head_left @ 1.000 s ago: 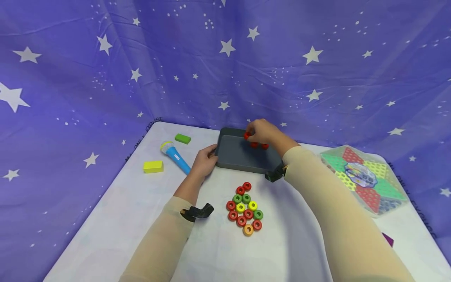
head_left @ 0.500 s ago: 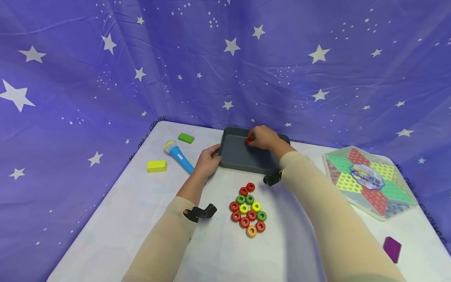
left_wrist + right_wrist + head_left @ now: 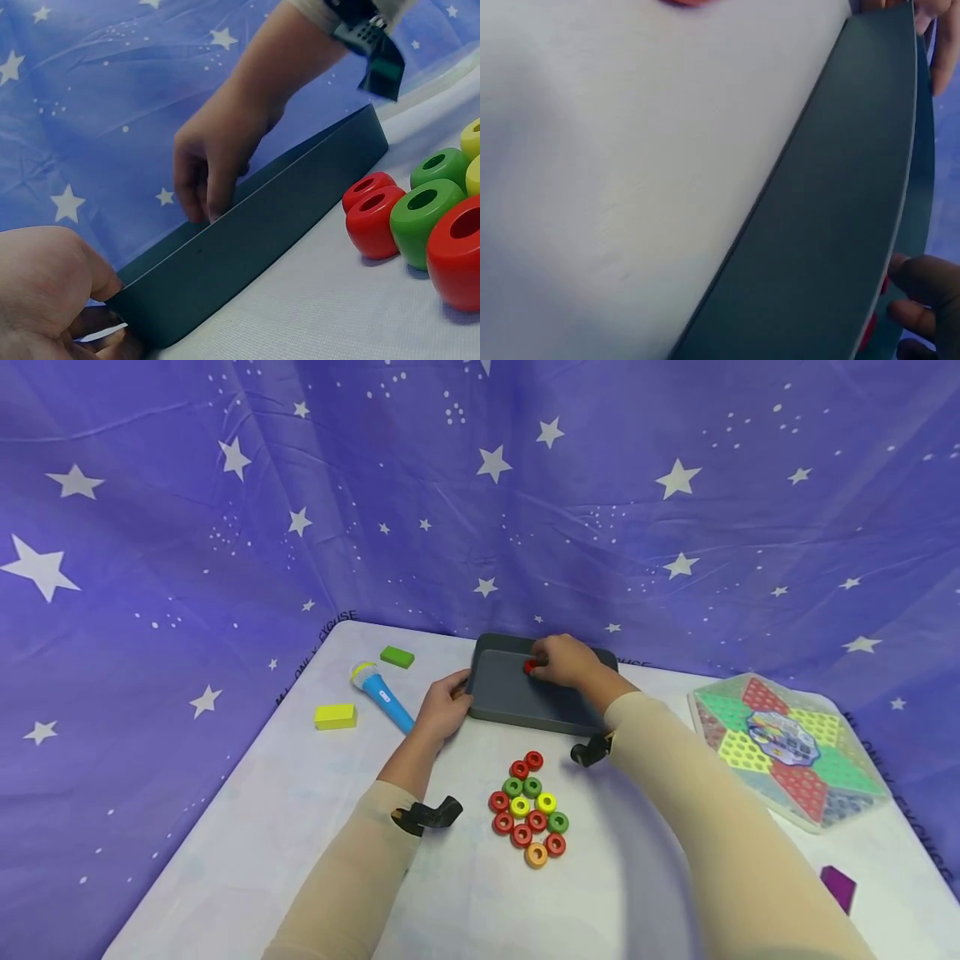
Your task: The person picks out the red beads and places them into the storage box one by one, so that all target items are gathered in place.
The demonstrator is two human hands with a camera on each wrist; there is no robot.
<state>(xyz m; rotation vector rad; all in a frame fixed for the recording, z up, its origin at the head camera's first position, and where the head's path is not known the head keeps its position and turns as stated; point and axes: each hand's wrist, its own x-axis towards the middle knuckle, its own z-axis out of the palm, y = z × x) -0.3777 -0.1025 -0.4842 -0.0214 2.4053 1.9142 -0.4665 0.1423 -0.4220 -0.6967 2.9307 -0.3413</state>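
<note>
1. Fingers of the right hand (image 3: 567, 662) are curled down into the dark grey tray (image 3: 510, 693), pinched narrowly around a red ring (image 3: 532, 667), which is held low over the tray floor toward its far side. In the left wrist view the same fingers (image 3: 201, 174) are seen dipping behind the near wall of the tray (image 3: 255, 232); whether the ring touches the floor cannot be told.
2. Against the frame a second earlier, the right hand has been lowered and drawn slightly toward the tray's middle, and the two red rings then visible below it are now hidden by the hand. It is judged from this that the held ring is being set down beside them.
3. The left corner of the tray is gripped by the left hand (image 3: 444, 705), fingers wrapped on the rim and thumb at the outer wall (image 3: 52, 289). This grip is unchanged from the earlier frames, so the tray is taken to be steadied.
4. On the white table (image 3: 300, 827), a cluster of rings (image 3: 531, 810) is left just in front of the tray: red, green, yellow and one orange, lying flat and touching. It appears undisturbed since the earlier frames.
5. Off to the right a hexagonal game board (image 3: 783, 743) is laid, with a purple block (image 3: 838, 887) nearer the edge.
6. On the left, a blue toy microphone (image 3: 378, 695), a yellow block (image 3: 335, 717) and a green block (image 3: 397, 656) are set well apart from the tray.
</note>
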